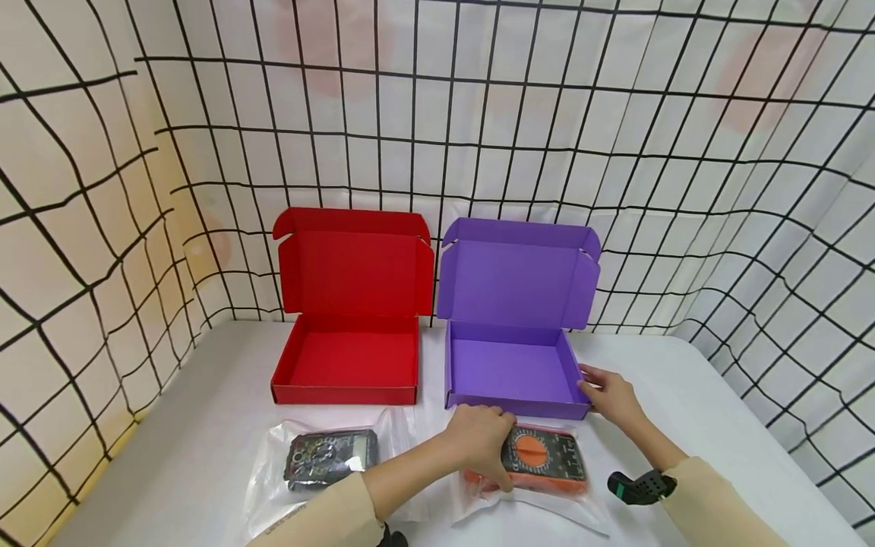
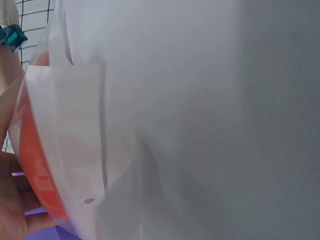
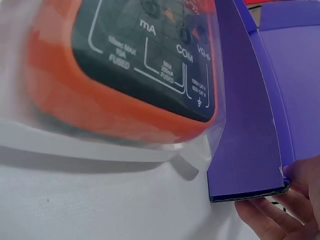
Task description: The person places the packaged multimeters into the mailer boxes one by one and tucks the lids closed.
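Observation:
An orange and black multimeter (image 1: 543, 458) in a clear plastic bag lies in front of the open purple box (image 1: 514, 410). My left hand (image 1: 478, 444) grips it from the left, fingers over the far edge and thumb on the near edge. In the left wrist view that hand (image 2: 17, 200) curls round the orange side of the bagged meter. At the purple box's right wall, my right hand (image 1: 613, 396) pinches the edge between thumb and fingers. The right wrist view shows this hand (image 3: 285, 210) with its thumb inside the wall and fingers outside.
Left of the purple box stands an open red box (image 1: 345, 395), lid raised. A dark device (image 1: 330, 458) in a clear bag lies in front of it, near the left forearm. White cloth with a black grid (image 1: 478, 144) surrounds the white table (image 1: 205, 425) at the back and sides.

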Demonstrator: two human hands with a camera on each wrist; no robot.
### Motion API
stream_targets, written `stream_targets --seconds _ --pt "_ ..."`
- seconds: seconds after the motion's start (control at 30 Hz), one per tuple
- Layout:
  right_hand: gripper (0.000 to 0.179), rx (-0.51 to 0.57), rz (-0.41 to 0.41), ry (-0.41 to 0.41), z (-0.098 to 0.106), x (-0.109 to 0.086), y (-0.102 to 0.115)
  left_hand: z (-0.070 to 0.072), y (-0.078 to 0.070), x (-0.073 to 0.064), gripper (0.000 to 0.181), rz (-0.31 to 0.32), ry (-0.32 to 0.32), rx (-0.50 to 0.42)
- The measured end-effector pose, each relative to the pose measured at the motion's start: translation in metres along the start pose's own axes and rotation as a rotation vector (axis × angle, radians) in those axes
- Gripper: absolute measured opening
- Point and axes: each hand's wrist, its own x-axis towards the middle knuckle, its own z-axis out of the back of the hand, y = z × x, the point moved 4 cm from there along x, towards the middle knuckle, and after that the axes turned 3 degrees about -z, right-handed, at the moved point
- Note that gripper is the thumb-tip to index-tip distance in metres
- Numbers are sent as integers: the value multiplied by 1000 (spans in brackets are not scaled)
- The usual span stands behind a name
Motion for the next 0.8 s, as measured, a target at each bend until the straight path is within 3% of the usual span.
stream_targets --seconds 0.2,0.33,0.8 --pt "45 -12 8 7 -1 0 -1 6 0 -4 77 -32 -62 45" --pt "45 -24 26 9 -1 1 -1 16 3 -6 80 -45 -98 23" --pt "46 -14 36 37 -1 1 -1 33 8 -6 86 -36 -113 -4"
